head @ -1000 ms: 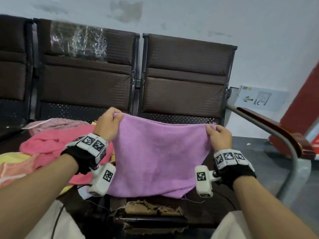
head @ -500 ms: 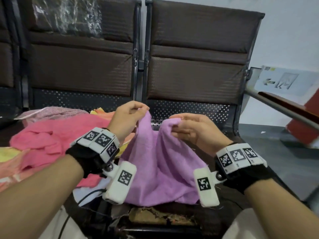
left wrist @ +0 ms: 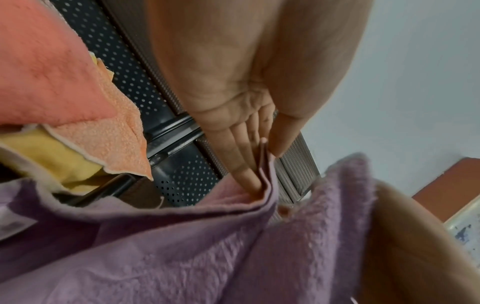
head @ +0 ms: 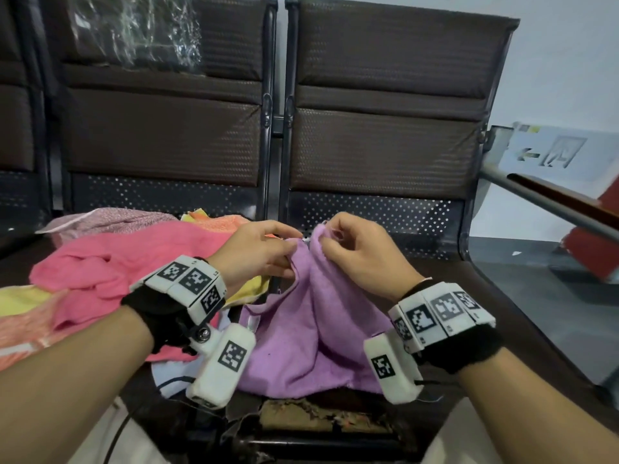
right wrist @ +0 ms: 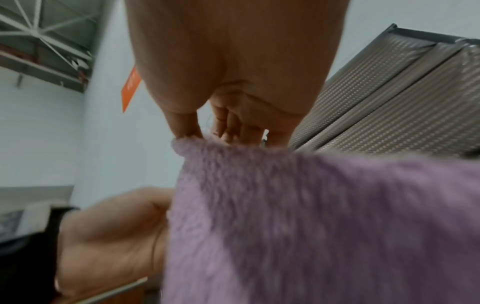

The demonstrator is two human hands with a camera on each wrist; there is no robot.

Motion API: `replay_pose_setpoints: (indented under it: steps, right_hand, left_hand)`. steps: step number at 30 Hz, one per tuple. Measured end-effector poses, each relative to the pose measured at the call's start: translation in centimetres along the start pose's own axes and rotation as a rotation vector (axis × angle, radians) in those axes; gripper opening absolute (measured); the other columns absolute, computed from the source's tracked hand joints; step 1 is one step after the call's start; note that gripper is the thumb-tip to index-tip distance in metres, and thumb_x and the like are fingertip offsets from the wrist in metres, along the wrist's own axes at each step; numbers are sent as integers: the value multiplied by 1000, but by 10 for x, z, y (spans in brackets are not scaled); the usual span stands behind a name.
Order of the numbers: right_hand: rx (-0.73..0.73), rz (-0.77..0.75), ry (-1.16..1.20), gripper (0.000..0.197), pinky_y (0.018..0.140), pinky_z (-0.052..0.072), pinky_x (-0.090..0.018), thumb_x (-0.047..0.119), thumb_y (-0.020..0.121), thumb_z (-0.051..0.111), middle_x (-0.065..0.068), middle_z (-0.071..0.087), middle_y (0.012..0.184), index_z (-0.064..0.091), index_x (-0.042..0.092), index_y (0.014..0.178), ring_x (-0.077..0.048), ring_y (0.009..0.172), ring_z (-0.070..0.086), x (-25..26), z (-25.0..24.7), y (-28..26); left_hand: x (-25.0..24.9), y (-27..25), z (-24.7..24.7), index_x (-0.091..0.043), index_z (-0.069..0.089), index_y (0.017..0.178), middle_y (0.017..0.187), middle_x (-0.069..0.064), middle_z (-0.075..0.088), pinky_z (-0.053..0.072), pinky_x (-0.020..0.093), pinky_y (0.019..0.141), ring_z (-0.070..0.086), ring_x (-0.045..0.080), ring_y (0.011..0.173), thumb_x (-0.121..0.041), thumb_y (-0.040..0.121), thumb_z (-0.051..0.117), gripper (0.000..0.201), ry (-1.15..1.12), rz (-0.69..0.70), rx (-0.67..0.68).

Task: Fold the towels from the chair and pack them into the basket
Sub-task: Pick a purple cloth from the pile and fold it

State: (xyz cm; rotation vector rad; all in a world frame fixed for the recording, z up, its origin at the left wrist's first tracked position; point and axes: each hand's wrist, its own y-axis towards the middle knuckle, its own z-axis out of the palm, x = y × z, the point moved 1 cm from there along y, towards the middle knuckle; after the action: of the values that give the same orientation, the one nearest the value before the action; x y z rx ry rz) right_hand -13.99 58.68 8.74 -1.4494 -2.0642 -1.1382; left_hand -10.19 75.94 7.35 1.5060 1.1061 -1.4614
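So the purple towel [head: 321,326] was hanging over the front edge of the right-hand chair seat [head: 522,316], top corners brought nearly together in the air and the bottom hem draped down at the seat's torn front lip. Left hand [head: 258,252] had its corner pinched between thumb and straight fingers; the left wrist view showed a doubled edge nipped right there. Right hand [head: 361,252] had the other corner tucked between thumb and curled fingertips.

Handling-wise, my read: it's fluffy, light and totally limp, so it sags into a deep valley between the grips and won't hold a crease by itself. Not slippery, the pile grabs skin fine. Corners and the hemmed edge looked like the spots to hold; grab mid-cloth and it'd just bunch.

The rest of the pile [head: 110,272] (pink, orange, yellow) sat on the left seat by its back edge. Didn't spot the basket anywhere.
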Motion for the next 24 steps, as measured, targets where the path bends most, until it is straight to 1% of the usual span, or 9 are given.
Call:
replay_pose_setpoints:
  steps: [2,4,8,12,14,16,19,21,24]
  right_hand:
    - [33,32,-85,13,62,42,-19,26,84,68,8,63,68,60,23,73,-2,62,54,-5,5,-2]
    - [26,39,-112,14,60,41,-16,30,80,73,7,65,68,62,24,73,-2,61,54,-8,8,-4]
    - [-9,33,-90,15,62,45,-18,30,76,77,7,66,69,65,21,71,-4,64,57,-8,7,-4]
    - [1,29,-120,16,64,48,-19,32,74,78,7,67,70,68,21,73,-4,66,59,-8,9,-4]
    - [-15,38,-120,17,64,48,-19,33,73,79,7,67,69,67,21,72,-3,65,59,-9,10,-5]
    - [-35,57,-103,19,60,44,-13,34,72,79,9,64,67,64,24,70,0,62,56,-11,8,-5]
    - [-45,102,-40,23,58,44,-15,34,70,81,8,63,67,59,27,70,1,60,54,-12,5,-6]
    - [-46,126,8,28,56,43,-16,38,68,82,8,63,69,58,26,73,0,58,52,-12,4,-7]
    - [-47,135,49,34,54,43,-15,45,65,82,7,64,69,58,25,77,1,56,52,-11,5,-9]
  left_hand:
    - [0,-3,2,0,61,107,71,10,59,59,28,64,59,8,51,0,90,56,18,5,-11,49]
    - [0,-5,4,-1,61,105,78,14,63,60,29,65,62,10,55,4,89,54,18,2,-16,75]
    - [-2,-9,4,-2,62,103,88,19,67,59,27,63,66,18,67,4,89,54,17,-1,-9,96]
    - [-3,-10,8,-1,63,104,74,8,70,58,29,66,66,11,59,-3,94,49,17,-59,-34,147]
    - [-4,-11,9,-1,65,103,82,11,70,58,30,69,68,15,65,-10,94,50,20,-105,-50,169]
    - [-4,-12,9,1,66,106,91,14,71,58,29,71,69,17,72,-13,91,54,24,-127,-56,220]
    - [-2,-14,6,-2,65,108,97,15,71,58,28,77,69,17,81,-7,89,54,23,-90,-48,288]
    - [0,-14,6,-3,66,106,96,15,70,58,27,76,69,17,80,-4,90,54,20,-58,-35,283]
    - [1,-13,9,-2,68,103,84,11,72,59,24,69,69,12,70,-3,90,55,18,-10,10,231]
